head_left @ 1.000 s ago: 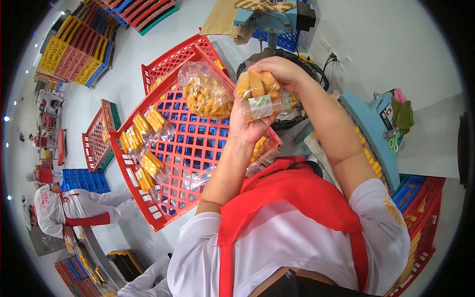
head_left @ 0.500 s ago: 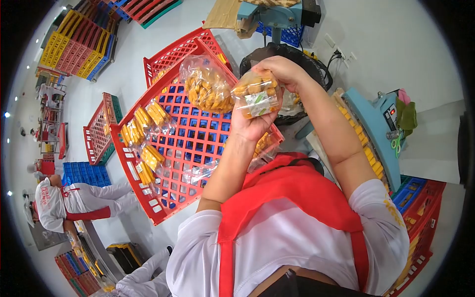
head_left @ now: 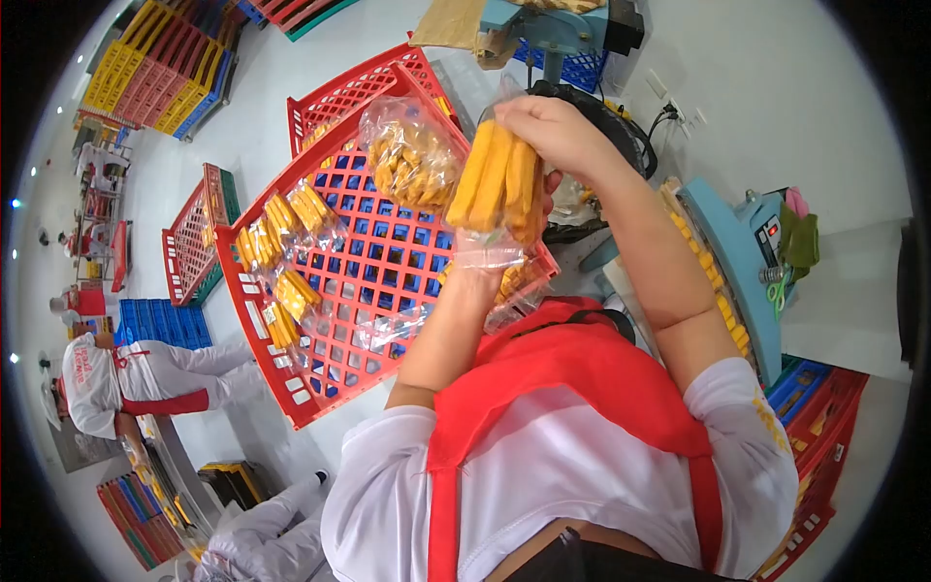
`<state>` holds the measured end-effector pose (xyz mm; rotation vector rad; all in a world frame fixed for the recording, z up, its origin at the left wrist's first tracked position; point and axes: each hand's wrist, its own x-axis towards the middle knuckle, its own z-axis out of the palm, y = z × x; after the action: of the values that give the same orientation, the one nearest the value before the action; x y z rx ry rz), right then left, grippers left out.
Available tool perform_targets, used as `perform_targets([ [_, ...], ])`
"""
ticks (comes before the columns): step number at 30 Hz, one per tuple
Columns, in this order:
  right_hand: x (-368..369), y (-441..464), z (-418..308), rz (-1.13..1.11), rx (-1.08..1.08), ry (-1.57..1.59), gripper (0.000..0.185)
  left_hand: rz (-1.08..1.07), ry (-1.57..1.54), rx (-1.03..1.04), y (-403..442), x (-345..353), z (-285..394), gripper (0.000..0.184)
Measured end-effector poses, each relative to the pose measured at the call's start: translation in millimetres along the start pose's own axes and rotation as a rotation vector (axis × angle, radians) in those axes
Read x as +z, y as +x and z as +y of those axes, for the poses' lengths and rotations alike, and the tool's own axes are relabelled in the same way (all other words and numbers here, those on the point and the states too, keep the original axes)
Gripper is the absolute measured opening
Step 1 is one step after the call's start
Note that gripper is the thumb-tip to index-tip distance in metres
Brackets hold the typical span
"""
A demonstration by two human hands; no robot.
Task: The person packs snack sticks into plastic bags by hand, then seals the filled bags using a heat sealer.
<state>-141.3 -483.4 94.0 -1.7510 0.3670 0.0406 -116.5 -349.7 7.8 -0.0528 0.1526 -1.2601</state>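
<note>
A clear bag of yellow breadsticks (head_left: 499, 179) is held upright in front of me, over the near right corner of a red crate. My right hand (head_left: 543, 124) is closed on the bag's top. Behind and under the bag is my left hand (head_left: 475, 276), mostly hidden, with fingertips curled round its right side. In the red crate (head_left: 369, 291), a larger bag of short breadsticks (head_left: 407, 165) lies just left of the held bag. Several small breadstick bags (head_left: 281, 228) lie along the crate's far left side.
A bin with a black liner (head_left: 621, 136) stands behind my right hand. At right is a blue machine (head_left: 737, 262) with breadsticks along its edge. A second red crate (head_left: 364, 92) sits behind the first. A co-worker in white (head_left: 145, 378) stands at left.
The held bag has turned from showing its end and label to standing with the sticks' long sides facing me. Both hands still hold it.
</note>
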Motion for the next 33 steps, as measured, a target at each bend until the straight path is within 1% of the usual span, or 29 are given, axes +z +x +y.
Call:
perform_targets([
  [2,0,11,22,0.329,-0.367,-0.134,0.05,-0.008,0.334,0.102,-8,-13,11,0.052],
  [3,-5,6,11,0.399,-0.4,-0.13,0.062,-0.002,0.32,0.119,-15,-13,17,0.052],
  [5,-14,5,9,0.294,-0.371,0.191,0.059,-0.372,0.279,-0.234,-36,-11,30,0.053],
  [6,-24,6,7,0.041,-0.316,0.167,0.044,-0.274,0.279,-0.177,-46,-10,31,0.055],
  [7,-22,10,13,0.03,-0.295,0.172,0.044,-0.176,0.283,-0.118,-56,-10,32,0.056],
  [9,-16,16,23,-0.272,-0.09,0.168,0.031,-0.078,0.419,0.063,-67,-8,44,0.059],
  [10,0,12,20,-0.2,-0.096,0.258,0.021,-0.105,0.416,0.194,-74,-11,51,0.061],
  [11,11,15,24,-0.21,-0.086,0.258,0.021,-0.129,0.413,0.328,-85,-17,61,0.063],
  [12,23,19,34,-0.201,-0.097,0.296,0.023,-0.211,-0.017,0.34,-91,-64,100,0.071],
  [13,37,23,44,-0.19,-0.11,0.335,0.025,-0.186,-0.017,0.491,-99,-63,105,0.078],
  [15,69,25,65,-0.259,-0.103,0.22,0.024,-0.124,0.101,0.503,-124,-88,116,0.081],
  [16,88,17,63,-0.261,-0.051,0.224,0.026,0.001,0.221,0.594,-127,-94,116,0.08],
  [17,105,21,82,-0.254,-0.061,0.119,0.028,0.004,0.217,0.608,-126,-104,117,0.08],
  [19,123,25,108,-0.257,-0.284,-0.178,0.027,0.425,0.399,0.559,-119,-124,121,0.077],
  [21,149,29,152,-0.201,0.151,0.411,0.024,0.51,0.584,0.491,-105,-141,111,0.067],
  [23,152,25,177,-0.199,0.286,0.483,0.025,0.623,0.527,0.379,-89,-159,104,0.061],
  [24,151,23,183,-0.235,0.285,0.473,0.025,0.699,0.636,0.445,-80,-155,95,0.06],
  [25,150,20,188,-0.249,0.467,0.469,0.028,0.777,0.743,0.501,-72,-152,86,0.058],
  [26,150,17,193,-0.254,0.651,0.46,0.032,0.785,0.73,0.523,-65,-160,82,0.058],
  [27,153,15,195,-0.271,0.653,0.447,0.032,0.872,0.889,0.565,-60,-172,79,0.056],
  [28,155,15,196,-0.267,0.712,0.482,0.034,0.957,1.05,0.602,-58,-181,80,0.054],
  [29,157,15,197,-0.258,0.772,0.519,0.037,0.962,1.039,0.611,-60,-191,84,0.054],
  [30,158,16,198,-0.254,0.786,0.522,0.037,0.901,1.027,0.586,-63,-199,87,0.052],
  [31,158,17,200,-0.255,0.788,0.516,0.037,0.837,1.016,0.558,-68,-183,90,0.05],
  [32,158,19,203,-0.281,0.789,0.506,0.037,0.879,1.019,0.544,-77,-166,92,0.043],
  [33,157,21,206,-0.306,0.788,0.496,0.037,0.873,0.982,0.572,-85,-197,106,0.04],
])
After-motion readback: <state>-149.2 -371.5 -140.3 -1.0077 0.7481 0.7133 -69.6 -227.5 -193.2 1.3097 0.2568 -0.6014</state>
